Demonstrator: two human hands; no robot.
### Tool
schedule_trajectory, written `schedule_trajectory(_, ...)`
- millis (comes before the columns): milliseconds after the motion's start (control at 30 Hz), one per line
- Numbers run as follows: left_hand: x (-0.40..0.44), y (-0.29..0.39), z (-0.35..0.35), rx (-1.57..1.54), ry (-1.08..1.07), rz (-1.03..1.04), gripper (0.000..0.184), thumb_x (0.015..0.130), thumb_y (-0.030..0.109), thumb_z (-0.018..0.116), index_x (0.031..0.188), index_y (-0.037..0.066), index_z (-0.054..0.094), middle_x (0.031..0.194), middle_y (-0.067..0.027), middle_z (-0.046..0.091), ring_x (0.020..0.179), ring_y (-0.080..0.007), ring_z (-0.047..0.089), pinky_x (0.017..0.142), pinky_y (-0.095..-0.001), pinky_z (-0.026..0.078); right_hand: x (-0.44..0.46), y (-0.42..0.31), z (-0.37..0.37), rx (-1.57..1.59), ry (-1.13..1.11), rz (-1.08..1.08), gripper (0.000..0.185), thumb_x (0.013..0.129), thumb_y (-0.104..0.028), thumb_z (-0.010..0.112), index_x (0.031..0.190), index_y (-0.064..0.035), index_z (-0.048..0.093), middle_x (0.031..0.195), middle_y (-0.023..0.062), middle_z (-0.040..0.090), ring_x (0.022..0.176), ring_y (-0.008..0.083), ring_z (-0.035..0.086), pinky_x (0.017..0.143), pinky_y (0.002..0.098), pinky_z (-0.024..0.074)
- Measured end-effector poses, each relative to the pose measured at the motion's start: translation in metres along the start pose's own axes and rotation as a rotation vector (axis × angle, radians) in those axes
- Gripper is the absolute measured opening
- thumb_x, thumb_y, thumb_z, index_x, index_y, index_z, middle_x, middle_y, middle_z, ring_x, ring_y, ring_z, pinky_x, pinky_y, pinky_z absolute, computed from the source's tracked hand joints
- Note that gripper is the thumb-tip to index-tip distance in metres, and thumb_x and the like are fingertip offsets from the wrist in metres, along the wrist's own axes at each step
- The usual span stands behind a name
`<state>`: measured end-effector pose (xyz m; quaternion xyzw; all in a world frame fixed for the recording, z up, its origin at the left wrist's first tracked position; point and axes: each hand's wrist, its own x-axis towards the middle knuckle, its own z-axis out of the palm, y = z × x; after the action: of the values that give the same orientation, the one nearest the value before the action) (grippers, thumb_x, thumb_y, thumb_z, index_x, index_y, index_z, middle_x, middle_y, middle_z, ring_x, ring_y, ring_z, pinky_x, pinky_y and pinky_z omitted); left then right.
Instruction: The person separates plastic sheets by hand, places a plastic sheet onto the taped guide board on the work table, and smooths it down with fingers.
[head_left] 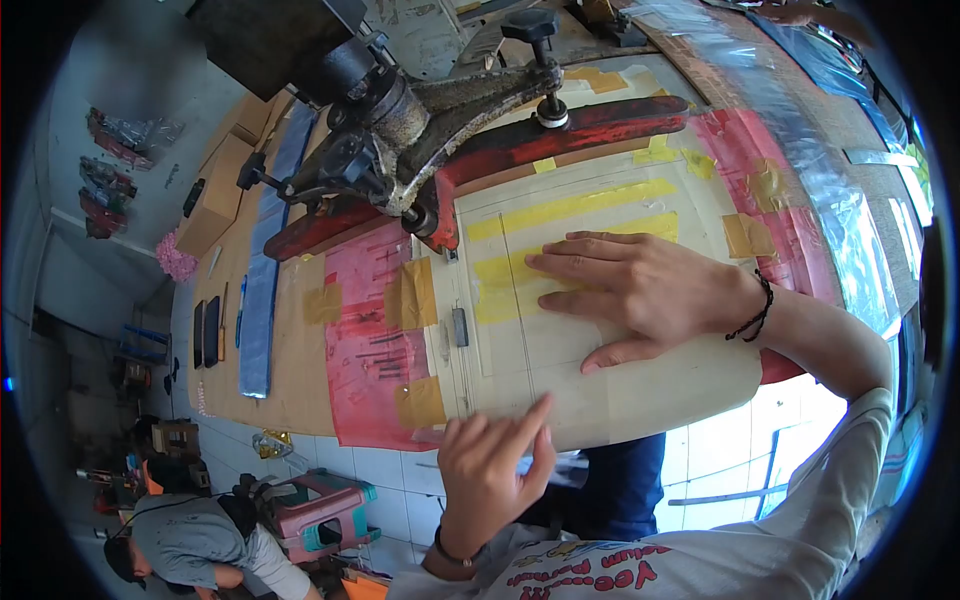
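Firstly, one broad light-brown tabletop (295, 385), bearing most of the items; one heavy machine head of black and worn bare metal (385, 110), with two red-painted metal bar lengths visible, the right-hand one (590, 128) crossing above the far part of the sheet listed below; one person in a grey shirt (185, 535), bent over at the lower left; one pink-and-green plastic stool (325, 515), beside that person. One large cream sheet with rounded corners (660, 385), lying flat on the near part of the table; two panels of translucent red film, one to its left (370, 300), one to its right (735, 145); one long flat blue strip (265, 300), farther left. Two hands: the right hand (640, 290), palm down on the sheet, fingers slightly spread, thumb apart; the left hand (490, 465), at the near edge, forefinger extended, thumb clear of it, other fingers bent, contact with the sheet not determinable. Brown tape patches, three on the left film, two at the right (748, 236); two long yellow tape bands (570, 208), the nearer partly under the right hand. One small dark-grey block (460, 327), at the sheet's left margin; two dark wristbands, one per wrist, the right braided (757, 306).
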<state>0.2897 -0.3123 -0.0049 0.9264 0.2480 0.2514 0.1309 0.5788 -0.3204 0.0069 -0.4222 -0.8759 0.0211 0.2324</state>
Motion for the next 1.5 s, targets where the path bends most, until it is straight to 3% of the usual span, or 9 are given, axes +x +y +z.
schedule_trajectory(133, -0.049, 0.006, 0.01, -0.101, 0.152, -0.067, 0.044, 0.081, 0.016, 0.084, 0.123, 0.012, 0.075, 0.059, 0.0015, 0.052, 0.051, -0.0156, 0.045, 0.054, -0.034, 0.03, 0.0, 0.003, 0.007, -0.097, -0.021, -0.022, 0.062, 0.095, -0.05, 0.061, 0.127, 0.0038, 0.065, 0.141, 0.0225, 0.059, 0.132, 0.0354, 0.056, 0.119, 0.0485, 0.0388)
schedule_trajectory(233, -0.067, 0.0, 0.031, -0.097, 0.087, -0.108, 0.049, 0.079, 0.022, 0.088, 0.125, 0.01, 0.074, 0.057, 0.0021, 0.051, 0.047, -0.0141, 0.042, 0.053, -0.0323, 0.029, 0.002, -0.001, 0.004, -0.156, -0.059, -0.021, 0.06, 0.097, -0.048, 0.058, 0.129, 0.0019, 0.065, 0.142, 0.0207, 0.059, 0.133, 0.0318, 0.056, 0.12, 0.0483, 0.0371)
schedule_trajectory(400, -0.06, 0.01, 0.032, -0.05, 0.126, -0.204, 0.053, 0.083, 0.027, 0.085, 0.132, 0.01, 0.07, 0.056, 0.0022, 0.051, 0.046, -0.0136, 0.046, 0.05, -0.0301, 0.034, 0.005, -0.006, 0.001, -0.276, -0.021, -0.079, 0.055, 0.096, -0.044, 0.061, 0.128, 0.0004, 0.066, 0.137, 0.0172, 0.063, 0.126, 0.0288, 0.061, 0.118, 0.0464, 0.0409)
schedule_trajectory(533, -0.047, 0.012, 0.024, -0.035, 0.013, -0.303, 0.058, 0.087, 0.03, 0.082, 0.138, 0.009, 0.065, 0.052, 0.0017, 0.05, 0.041, -0.0155, 0.047, 0.046, -0.0302, 0.039, 0.004, -0.016, 0.007, -0.02, 0.041, -0.186, 0.043, 0.093, -0.034, 0.068, 0.121, -0.0018, 0.07, 0.124, 0.0119, 0.069, 0.117, 0.0282, 0.065, 0.11, 0.0442, 0.0486)
schedule_trajectory(633, -0.036, 0.021, 0.014, -0.019, -0.06, -0.353, 0.062, 0.088, 0.031, 0.08, 0.142, 0.008, 0.061, 0.05, 0.0016, 0.05, 0.039, -0.016, 0.048, 0.043, -0.0313, 0.042, 0.003, -0.035, 0.009, 0.111, -0.025, -0.157, 0.042, 0.095, -0.036, 0.066, 0.12, -0.003, 0.071, 0.124, 0.0123, 0.069, 0.119, 0.0286, 0.064, 0.111, 0.0449, 0.0469)
schedule_trajectory(867, -0.024, 0.024, -0.001, -0.153, -0.104, -0.352, 0.063, 0.092, 0.031, 0.075, 0.148, 0.008, 0.055, 0.051, 0.0001, 0.051, 0.039, -0.0158, 0.051, 0.043, -0.0312, 0.043, 0.001, -0.033, 0.011, -0.129, -0.062, 0.013, 0.048, 0.095, -0.042, 0.063, 0.125, -0.0048, 0.069, 0.138, 0.0132, 0.064, 0.135, 0.0285, 0.054, 0.117, 0.0488, 0.0408)
schedule_trajectory(1167, -0.033, 0.023, 0.004, -0.088, -0.164, -0.447, 0.071, 0.092, 0.028, 0.074, 0.153, 0.004, 0.046, 0.05, -0.0048, 0.053, 0.039, -0.0197, 0.053, 0.045, -0.0318, 0.043, -0.005, -0.03, 0.017, -0.156, 0.002, 0.07, 0.037, 0.093, -0.03, 0.064, 0.117, -0.0025, 0.07, 0.125, 0.0096, 0.067, 0.117, 0.022, 0.062, 0.098, 0.0404, 0.0499)
schedule_trajectory(1300, -0.02, 0.027, 0.001, -0.088, -0.162, -0.48, 0.071, 0.093, 0.026, 0.073, 0.153, 0.002, 0.044, 0.051, -0.0096, 0.057, 0.04, -0.0234, 0.055, 0.046, -0.0323, 0.042, -0.004, -0.043, 0.02, -0.019, 0.041, 0.087, 0.041, 0.099, -0.033, 0.059, 0.125, -0.003, 0.068, 0.138, 0.0155, 0.06, 0.129, 0.0271, 0.056, 0.109, 0.0439, 0.0436)
schedule_trajectory(1500, -0.038, 0.015, 0.01, -0.158, -0.104, -0.372, 0.067, 0.092, 0.024, 0.074, 0.151, 0.005, 0.049, 0.049, 0.0, 0.049, 0.039, -0.0129, 0.049, 0.044, -0.0284, 0.042, -0.003, -0.039, 0.024, -0.094, 0.058, 0.107, 0.042, 0.101, -0.035, 0.057, 0.128, -0.0058, 0.067, 0.142, 0.0179, 0.057, 0.132, 0.0298, 0.053, 0.113, 0.0452, 0.0405)
